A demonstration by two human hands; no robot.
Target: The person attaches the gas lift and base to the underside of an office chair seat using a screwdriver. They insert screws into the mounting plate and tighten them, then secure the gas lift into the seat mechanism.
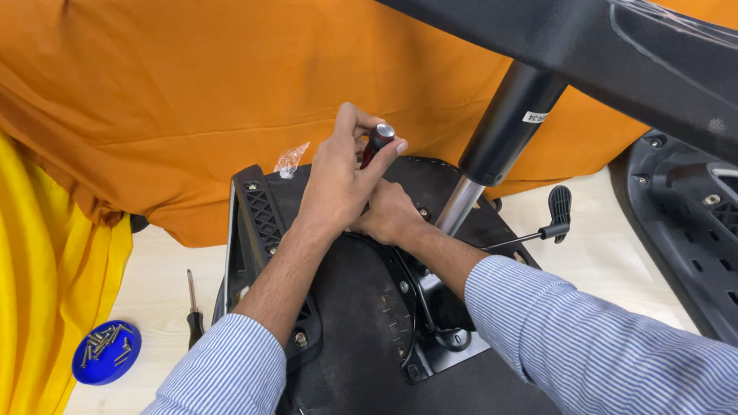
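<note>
An upturned black office chair seat [354, 359] lies before me, its gas cylinder [508, 126] rising to the black star base [584, 39] overhead. My left hand [341, 173] grips the red-and-black handle of a screwdriver [378, 139] held upright over the seat's underside, thumb near its silver cap. Below it, my right hand [386, 214] rests against the seat plate by the screwdriver's lower end; the tip is hidden. A metal mechanism plate [438, 331] and an adjustment lever [553, 218] sit to the right.
A blue dish of several screws [106, 351] lies on the floor at lower left, with a second screwdriver [193, 312] beside it. Orange cloth [145, 96] covers the back, yellow cloth [0, 289] the left. A black plastic chair back [717, 241] lies at right. A small clear bag [291, 159] sits behind the seat.
</note>
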